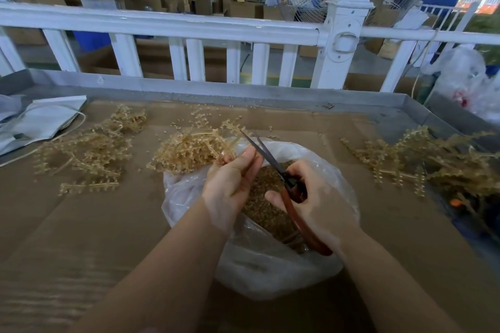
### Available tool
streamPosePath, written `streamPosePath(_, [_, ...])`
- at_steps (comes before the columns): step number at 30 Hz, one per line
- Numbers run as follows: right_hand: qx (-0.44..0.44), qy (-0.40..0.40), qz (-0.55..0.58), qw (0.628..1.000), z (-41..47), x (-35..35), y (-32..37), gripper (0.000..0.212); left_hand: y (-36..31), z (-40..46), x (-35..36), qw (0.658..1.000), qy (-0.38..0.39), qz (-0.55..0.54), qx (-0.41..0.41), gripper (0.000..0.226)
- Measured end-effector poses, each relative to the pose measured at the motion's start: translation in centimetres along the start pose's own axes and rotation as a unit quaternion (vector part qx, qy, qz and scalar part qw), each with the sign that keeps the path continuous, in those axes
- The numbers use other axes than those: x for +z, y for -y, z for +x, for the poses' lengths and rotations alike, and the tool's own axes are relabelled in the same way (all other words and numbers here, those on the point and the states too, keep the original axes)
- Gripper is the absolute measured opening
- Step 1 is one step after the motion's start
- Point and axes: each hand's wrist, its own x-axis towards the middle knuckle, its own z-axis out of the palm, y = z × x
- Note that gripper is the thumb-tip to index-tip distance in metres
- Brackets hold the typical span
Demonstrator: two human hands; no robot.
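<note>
The sprig bundle is pinched in the curled fingers of the left hand, held over the open bag, likely so clipped bits drop in. The right hand grips the scissors, blades parted beside the stems. Further out, sprig heaps lie on the surface, probably for easy reach.

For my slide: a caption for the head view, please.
Left hand holds plastic sprigs over a clear bag; right hand grips open scissors.

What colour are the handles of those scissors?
Reddish-brown, on the scissors gripped by the right hand; head view.
</note>
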Motion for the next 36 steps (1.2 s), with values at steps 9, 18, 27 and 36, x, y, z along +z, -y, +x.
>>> streamPosePath(9, [-0.001, 0.025, -0.034, 0.999, -0.1, 0.2, -0.2, 0.038, 0.5, 0.3, -0.6, 1.0, -0.02, 0.007, 0.009, 0.054])
streamPosePath(18, [-0.011, 0.017, -0.021, 1.0, -0.1, 0.3, -0.8, 0.034, 0.7, 0.1, -0.8, 1.0, -0.023, 0.019, 0.005, 0.029])
streamPosePath(27, [-0.013, 0.01, -0.036, 0.999, -0.1, 0.4, -1.4, 0.031, 1.1, 0.3, -1.0, 0.999, -0.025, 0.033, 0.001, 0.044])
streamPosePath(36, [-0.013, 0.021, -0.051, 0.998, -0.3, 0.1, -0.9, 0.031, 1.0, 0.2, -0.9, 0.999, -0.008, 0.043, -0.015, 0.048])
